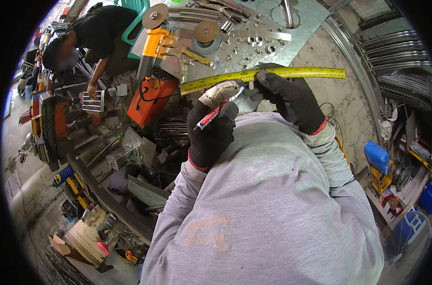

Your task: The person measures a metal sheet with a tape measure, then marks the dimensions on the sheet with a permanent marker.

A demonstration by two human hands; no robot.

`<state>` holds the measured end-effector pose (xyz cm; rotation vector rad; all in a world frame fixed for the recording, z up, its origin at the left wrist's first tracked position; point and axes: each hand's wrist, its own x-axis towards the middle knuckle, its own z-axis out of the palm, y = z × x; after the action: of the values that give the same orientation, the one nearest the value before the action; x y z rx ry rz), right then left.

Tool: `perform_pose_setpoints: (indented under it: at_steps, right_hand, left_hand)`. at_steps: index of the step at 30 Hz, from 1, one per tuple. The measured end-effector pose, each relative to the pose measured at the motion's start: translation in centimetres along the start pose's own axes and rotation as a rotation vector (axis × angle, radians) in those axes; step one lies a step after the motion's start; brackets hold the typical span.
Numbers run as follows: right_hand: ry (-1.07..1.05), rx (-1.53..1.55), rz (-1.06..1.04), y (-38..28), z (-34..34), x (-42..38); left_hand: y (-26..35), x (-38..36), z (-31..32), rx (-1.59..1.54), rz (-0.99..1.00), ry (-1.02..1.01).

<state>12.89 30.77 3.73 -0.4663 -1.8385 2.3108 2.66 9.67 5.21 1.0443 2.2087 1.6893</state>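
Observation:
A yellow tape measure blade (pixel 315 72) stretches across the near edge of the metal worktop (pixel 299 14). My left hand (pixel 211 126), in a black glove with a pale wrapped finger, is closed around a red and white marker (pixel 208 117) and lies just below the blade. The fingers of my right hand (pixel 292 97), also black-gloved, pinch the blade near its middle. Between the hands is a small shiny metal piece, partly hidden by the fingers. An orange angle grinder (pixel 154 45) and yellow-handled pliers (pixel 197 55) lie beyond the blade.
Discs, rings and small metal parts lie on the worktop. A red-orange machine (pixel 151 100) stands at its left. At the upper left a person (pixel 104 35) bends over, one hand on a small metal grille (pixel 93 101). Metal tubes (pixel 394 50) are stacked at right.

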Motion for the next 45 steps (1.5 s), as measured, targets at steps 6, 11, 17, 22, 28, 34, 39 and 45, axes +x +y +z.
perform_pose_setpoints:
  at_steps: [6, 11, 17, 22, 28, 34, 39, 45]
  right_hand:
    - [-0.03, -0.014, -0.005, -0.2, 0.3, 0.0]
    - [-0.04, 0.022, -0.048, 0.7, 0.2, 0.1]
    - [-0.072, -0.518, -0.298, -0.2, 0.0, 0.1]
    - [0.016, 0.243, 0.223, -1.5, 1.0, 0.2]
    - [0.011, 0.289, 0.185, -0.5, 0.8, 0.3]
    - [-0.066, -0.306, -0.345, 1.0, 0.3, 0.5]
    - [-0.059, -0.472, -0.387, 0.9, 0.1, 0.6]
    - [0.05, 0.23, 0.091, -0.5, 1.4, 0.5]
  left_hand:
    - [0.6, 0.0, -0.2, -0.064, -0.097, -0.024]
    - [-0.2, 0.4, 0.1, 0.086, 0.087, -0.004]
    - [1.0, 0.3, 0.1, -0.01, -0.061, -0.001]
    - [0.9, 0.2, 0.1, -0.15, -0.155, -0.01]
    - [0.6, 0.5, 0.2, 0.113, 0.041, 0.008]
    - [1.1, 0.3, 0.5, -0.238, -0.151, 0.006]
    - [-0.3, 0.4, 0.4, -0.116, -0.018, 0.02]
    - [-0.1, 0.9, 0.7, 0.097, 0.114, 0.021]
